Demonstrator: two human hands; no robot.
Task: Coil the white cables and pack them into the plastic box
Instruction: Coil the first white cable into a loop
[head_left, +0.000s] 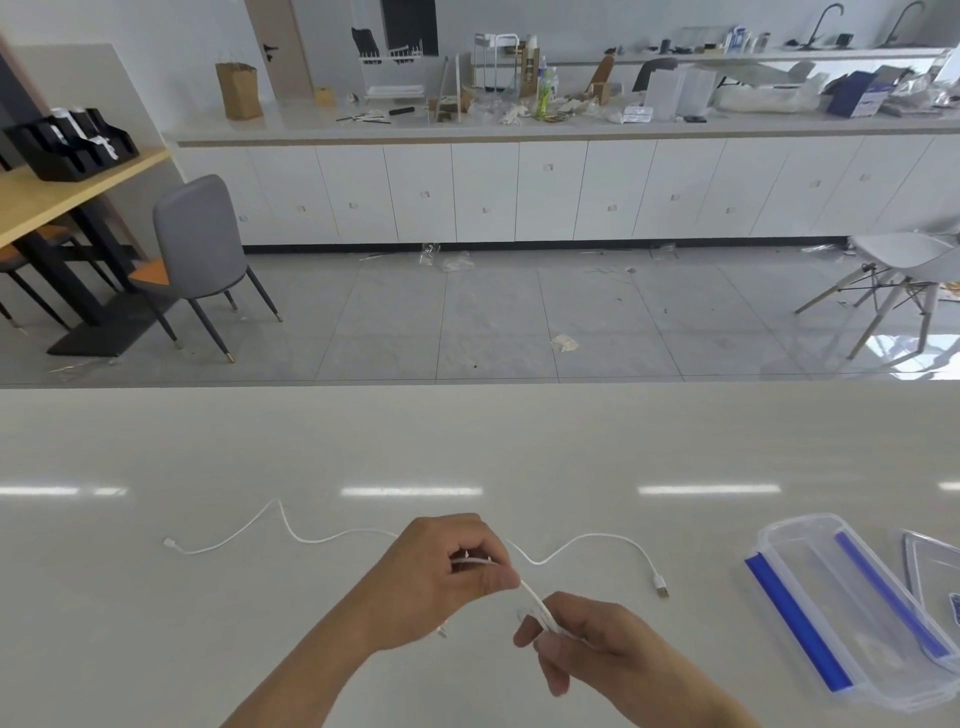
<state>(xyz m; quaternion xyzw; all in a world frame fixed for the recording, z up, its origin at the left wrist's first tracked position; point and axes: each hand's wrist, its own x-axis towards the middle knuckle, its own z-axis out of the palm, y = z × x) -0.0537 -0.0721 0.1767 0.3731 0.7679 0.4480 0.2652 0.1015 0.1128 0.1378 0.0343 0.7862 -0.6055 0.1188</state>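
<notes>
A white cable (535, 605) is stretched between my two hands just above the pale table (467, 441). My left hand (447, 566) pinches folded loops of it. My right hand (587, 639), lower and to the right, grips the other part. A second white cable (249, 530) lies loose on the table behind my hands, its small plug at the far left and its USB plug (661, 590) at the right. The clear plastic box (779, 530) with blue clips lies at the right, open side up.
The clear lid (930, 566) of the box lies at the table's right edge. Beyond the table's far edge are a tiled floor, a grey chair (200, 244), a white chair (904, 265) and a cluttered counter (519, 130).
</notes>
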